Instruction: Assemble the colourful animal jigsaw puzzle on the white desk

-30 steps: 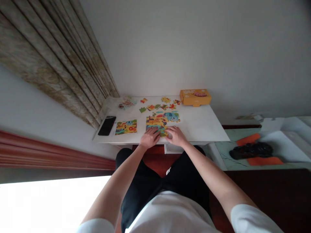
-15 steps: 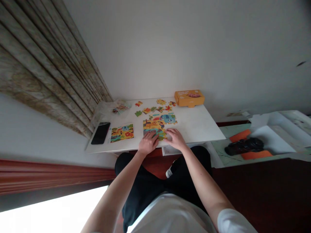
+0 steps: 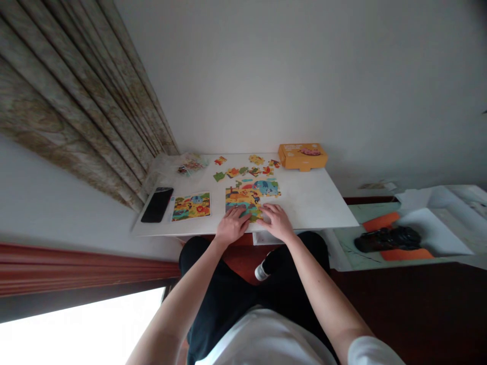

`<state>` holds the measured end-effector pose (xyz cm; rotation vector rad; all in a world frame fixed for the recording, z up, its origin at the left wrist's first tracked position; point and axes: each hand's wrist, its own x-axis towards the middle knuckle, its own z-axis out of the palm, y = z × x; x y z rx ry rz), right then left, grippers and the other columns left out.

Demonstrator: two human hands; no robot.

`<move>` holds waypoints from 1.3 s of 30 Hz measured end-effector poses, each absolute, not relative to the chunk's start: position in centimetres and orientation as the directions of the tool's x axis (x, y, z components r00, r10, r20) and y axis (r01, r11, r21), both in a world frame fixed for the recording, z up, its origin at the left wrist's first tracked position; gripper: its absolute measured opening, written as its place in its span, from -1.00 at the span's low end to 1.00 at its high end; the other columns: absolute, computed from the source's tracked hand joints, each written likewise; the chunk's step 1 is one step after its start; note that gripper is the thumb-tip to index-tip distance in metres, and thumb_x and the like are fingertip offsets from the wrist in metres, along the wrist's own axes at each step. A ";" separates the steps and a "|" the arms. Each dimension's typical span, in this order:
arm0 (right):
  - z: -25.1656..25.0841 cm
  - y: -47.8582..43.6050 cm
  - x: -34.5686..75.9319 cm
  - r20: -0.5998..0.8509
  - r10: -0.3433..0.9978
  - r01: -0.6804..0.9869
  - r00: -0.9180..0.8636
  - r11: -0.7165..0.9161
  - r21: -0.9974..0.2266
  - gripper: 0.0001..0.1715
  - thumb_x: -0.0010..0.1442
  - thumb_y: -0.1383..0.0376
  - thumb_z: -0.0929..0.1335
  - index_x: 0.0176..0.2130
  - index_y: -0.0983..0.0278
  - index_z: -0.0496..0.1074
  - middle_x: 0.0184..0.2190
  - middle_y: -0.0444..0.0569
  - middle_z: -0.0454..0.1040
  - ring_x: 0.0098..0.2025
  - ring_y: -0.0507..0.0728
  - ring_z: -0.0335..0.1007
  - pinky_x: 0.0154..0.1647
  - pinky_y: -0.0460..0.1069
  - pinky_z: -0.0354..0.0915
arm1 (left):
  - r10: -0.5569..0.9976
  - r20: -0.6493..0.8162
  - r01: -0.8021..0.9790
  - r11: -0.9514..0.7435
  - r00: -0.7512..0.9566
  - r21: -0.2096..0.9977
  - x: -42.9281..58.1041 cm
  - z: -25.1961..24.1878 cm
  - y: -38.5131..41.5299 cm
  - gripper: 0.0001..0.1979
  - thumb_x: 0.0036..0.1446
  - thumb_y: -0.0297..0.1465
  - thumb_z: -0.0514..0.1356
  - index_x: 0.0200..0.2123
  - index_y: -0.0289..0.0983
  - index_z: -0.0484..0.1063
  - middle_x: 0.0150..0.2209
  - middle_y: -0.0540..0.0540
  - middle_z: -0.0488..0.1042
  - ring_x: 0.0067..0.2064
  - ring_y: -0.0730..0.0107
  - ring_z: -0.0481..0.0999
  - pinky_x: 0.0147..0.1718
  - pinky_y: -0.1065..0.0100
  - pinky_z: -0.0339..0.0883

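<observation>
A partly joined colourful jigsaw puzzle (image 3: 249, 195) lies on the white table (image 3: 315, 200) near its front edge. My left hand (image 3: 230, 225) rests on the puzzle's near left part, fingers spread flat. My right hand (image 3: 277, 219) lies on its near right edge, fingers stretched forward and pressing down. Several loose puzzle pieces (image 3: 243, 168) are scattered behind the puzzle. A printed picture card (image 3: 190, 205) lies to the left of the puzzle.
A black phone (image 3: 157, 204) lies at the table's left end, next to a curtain (image 3: 76, 101). An orange box (image 3: 302, 155) stands at the back right. A clear bag (image 3: 190, 163) sits at the back left. A lower surface on the right holds a black object (image 3: 388, 238).
Both hands stay on the puzzle's near edge with only slight shifts. The view has swayed a little as my head moved.
</observation>
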<state>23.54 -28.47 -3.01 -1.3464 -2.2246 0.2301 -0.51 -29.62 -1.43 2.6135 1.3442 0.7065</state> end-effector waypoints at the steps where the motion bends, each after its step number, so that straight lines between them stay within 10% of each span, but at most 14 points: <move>1: -3.0 -28.5 23.5 0.345 0.864 0.773 -0.367 0.489 -0.404 -0.52 0.33 0.07 0.43 0.20 0.09 0.50 0.14 0.10 0.51 0.14 0.36 0.39 0.14 0.30 0.41 | 0.794 0.351 0.739 -0.599 0.497 0.309 -0.5 -1.4 -29.6 -0.71 0.39 -0.34 0.14 0.07 -0.12 0.60 0.11 -0.21 0.54 0.23 0.03 0.47 0.29 -0.04 0.30; 24: -1.7 -28.9 23.6 0.250 0.859 0.762 -0.446 0.511 -0.397 -0.54 0.34 0.11 0.43 0.19 0.12 0.53 0.17 0.08 0.50 0.20 0.33 0.34 0.20 0.25 0.32 | 0.777 0.232 0.748 -0.628 0.585 0.216 -1.2 -1.4 -29.5 -0.63 0.48 -0.24 0.06 0.24 -0.08 0.48 0.38 -0.09 0.35 0.41 0.10 0.28 0.41 -0.08 0.09; 39: -2.0 -28.5 23.6 0.197 0.854 0.752 -0.482 0.518 -0.407 -0.54 0.31 0.07 0.47 0.16 0.08 0.55 0.21 0.05 0.49 0.23 0.31 0.32 0.20 0.22 0.27 | 0.827 0.226 0.798 -0.558 0.514 0.228 -1.1 -0.2 -30.8 -0.70 0.46 -0.28 0.08 0.10 -0.17 0.54 0.17 -0.17 0.55 0.20 0.08 0.49 0.21 0.01 0.35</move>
